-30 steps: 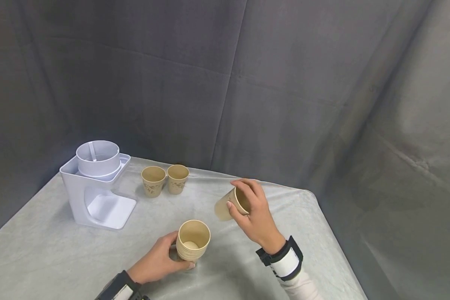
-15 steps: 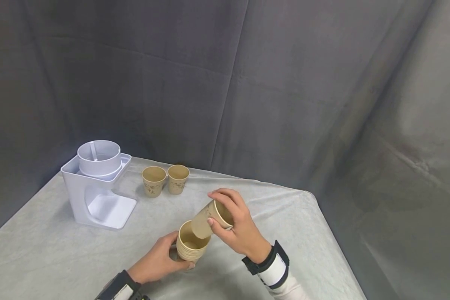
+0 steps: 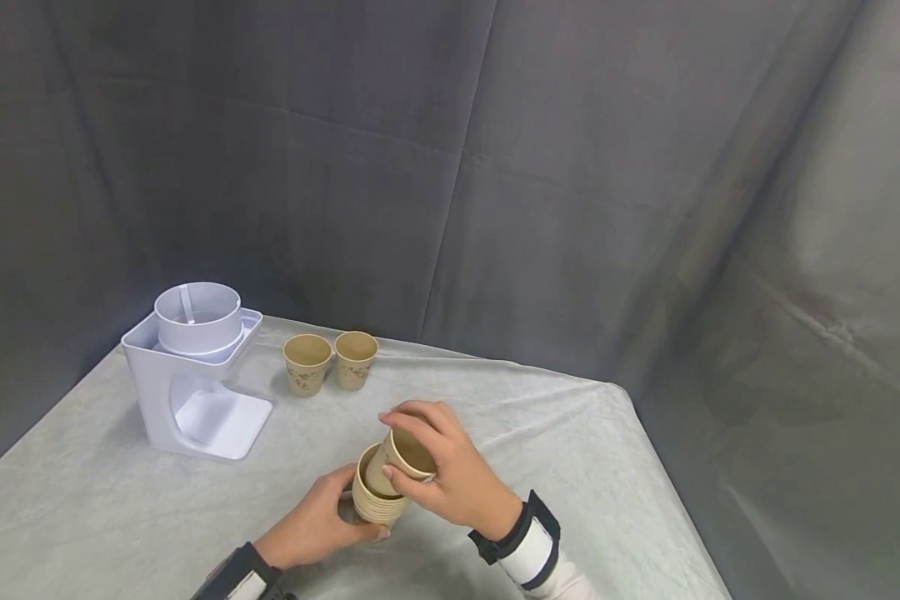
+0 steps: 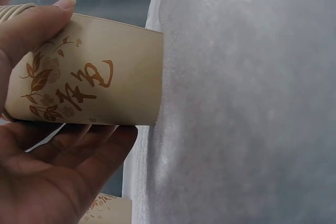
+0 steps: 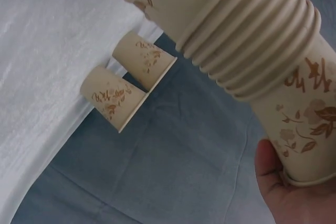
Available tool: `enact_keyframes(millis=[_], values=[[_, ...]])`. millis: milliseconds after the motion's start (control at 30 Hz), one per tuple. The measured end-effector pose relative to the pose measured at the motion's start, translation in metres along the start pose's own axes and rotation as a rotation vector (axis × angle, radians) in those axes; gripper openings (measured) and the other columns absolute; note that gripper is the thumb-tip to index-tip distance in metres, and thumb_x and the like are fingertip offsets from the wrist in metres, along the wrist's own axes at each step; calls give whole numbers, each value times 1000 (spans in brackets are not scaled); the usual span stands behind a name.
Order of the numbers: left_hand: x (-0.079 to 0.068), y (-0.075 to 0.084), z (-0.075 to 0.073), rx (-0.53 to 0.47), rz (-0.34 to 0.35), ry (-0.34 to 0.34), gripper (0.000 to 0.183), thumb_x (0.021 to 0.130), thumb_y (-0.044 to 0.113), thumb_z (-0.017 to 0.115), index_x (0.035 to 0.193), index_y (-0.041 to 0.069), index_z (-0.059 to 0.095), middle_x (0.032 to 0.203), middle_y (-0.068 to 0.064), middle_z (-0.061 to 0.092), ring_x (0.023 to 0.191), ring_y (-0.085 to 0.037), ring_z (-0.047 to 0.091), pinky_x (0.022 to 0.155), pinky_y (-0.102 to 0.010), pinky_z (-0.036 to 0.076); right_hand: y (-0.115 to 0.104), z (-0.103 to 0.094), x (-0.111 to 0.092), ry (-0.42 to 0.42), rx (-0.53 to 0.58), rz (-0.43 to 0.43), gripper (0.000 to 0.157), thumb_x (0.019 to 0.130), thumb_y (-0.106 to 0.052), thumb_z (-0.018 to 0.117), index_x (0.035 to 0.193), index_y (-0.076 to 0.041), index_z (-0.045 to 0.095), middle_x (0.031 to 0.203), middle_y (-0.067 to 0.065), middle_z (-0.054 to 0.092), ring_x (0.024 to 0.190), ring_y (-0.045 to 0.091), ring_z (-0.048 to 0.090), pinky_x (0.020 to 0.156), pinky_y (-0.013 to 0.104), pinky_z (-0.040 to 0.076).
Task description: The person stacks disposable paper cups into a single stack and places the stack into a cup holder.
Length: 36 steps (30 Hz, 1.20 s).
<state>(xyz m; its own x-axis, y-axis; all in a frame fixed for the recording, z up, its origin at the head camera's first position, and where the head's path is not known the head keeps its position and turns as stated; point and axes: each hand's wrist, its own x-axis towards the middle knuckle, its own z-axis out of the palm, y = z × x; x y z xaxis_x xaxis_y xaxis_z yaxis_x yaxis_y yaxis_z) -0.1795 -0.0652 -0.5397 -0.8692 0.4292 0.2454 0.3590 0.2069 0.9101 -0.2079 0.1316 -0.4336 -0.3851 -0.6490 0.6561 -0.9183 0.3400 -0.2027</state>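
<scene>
My left hand (image 3: 318,518) grips a stack of nested tan paper cups (image 3: 377,507) low on its side. In the left wrist view, the bottom cup of the stack (image 4: 115,72) shows a brown flower print between thumb and fingers. My right hand (image 3: 457,475) holds a single paper cup (image 3: 381,468) near its rim, tilted with its mouth toward the palm. The base of this cup is hidden inside the top cup of the stack. Several rolled rims (image 5: 252,38) line up just beyond the single cup in the right wrist view.
Two paper cups (image 3: 307,367) (image 3: 356,360) stand upright side by side toward the back of the cloth-covered table (image 3: 555,450). To their left is a white plastic stand (image 3: 150,400) with a round bowl (image 3: 198,321) on top. A grey curtain (image 3: 345,167) hangs behind.
My right hand has moved left and down with the single cup, from apart from the stack to its base inside the top cup. My left hand and the stack have stayed in place.
</scene>
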Motion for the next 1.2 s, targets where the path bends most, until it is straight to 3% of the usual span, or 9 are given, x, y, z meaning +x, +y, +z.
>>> enact_keyframes(millis=[333,500,967,1200], values=[[-1,2,1,-51,31,2,64,72,31,76,126,16,45,119,0,54,106,-13,54,92,-33,45,-5,15,-4,-89,-8,62,51,86,-39,60,133,-28,44,128,-8,45,113,10,39,89,29,43],[-1,1,1,-62,15,-11,64,73,34,75,127,17,45,122,0,53,109,-14,53,93,-32,45,-6,21,-7,-142,-14,105,52,86,-42,58,135,-32,41,129,-10,43,114,8,36,90,28,42],[-1,0,-1,-80,28,-47,61,77,36,71,128,14,44,125,-5,53,112,-20,52,93,-37,45,-8,36,-15,-248,-22,165,49,90,-48,48,136,-33,38,128,-11,41,118,6,33,92,29,43],[-1,-2,-1,-55,19,-31,61,76,39,72,126,16,46,123,-3,55,109,-18,54,92,-38,45,-8,42,-17,-227,-41,179,47,90,-47,48,135,-33,39,127,-12,40,117,5,32,92,29,42]])
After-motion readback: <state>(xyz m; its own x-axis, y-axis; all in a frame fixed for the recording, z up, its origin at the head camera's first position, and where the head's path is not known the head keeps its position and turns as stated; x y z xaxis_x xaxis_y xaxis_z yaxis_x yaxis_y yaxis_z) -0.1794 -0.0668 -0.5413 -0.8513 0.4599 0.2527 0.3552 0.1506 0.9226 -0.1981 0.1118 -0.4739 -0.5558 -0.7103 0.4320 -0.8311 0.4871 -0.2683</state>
